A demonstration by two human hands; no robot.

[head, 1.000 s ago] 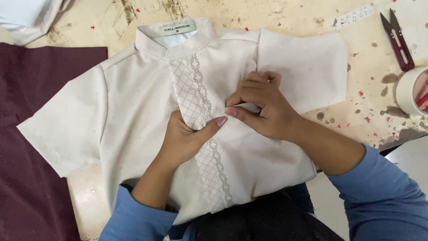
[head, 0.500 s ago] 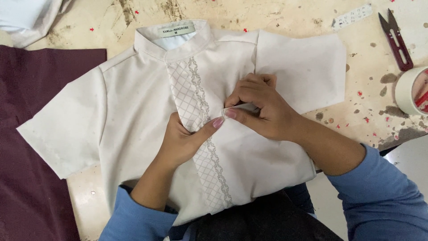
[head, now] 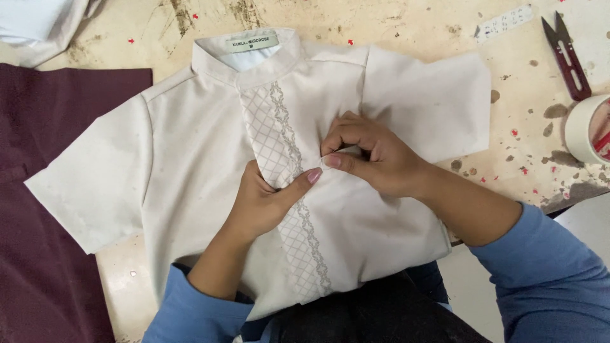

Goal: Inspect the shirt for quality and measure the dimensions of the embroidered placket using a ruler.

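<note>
Shirt, cream with short sleeves and a stitched lattice strip down its front, is lying flat and face up on the stained tabletop. Left hand is pressing flat on the strip, thumb stretched rightward, while right hand is pinching a small fold of shirt cloth just beside that thumb. Maroon fabric is lying at the left; red thread snips and a tape roll are resting at the right edge.
</note>
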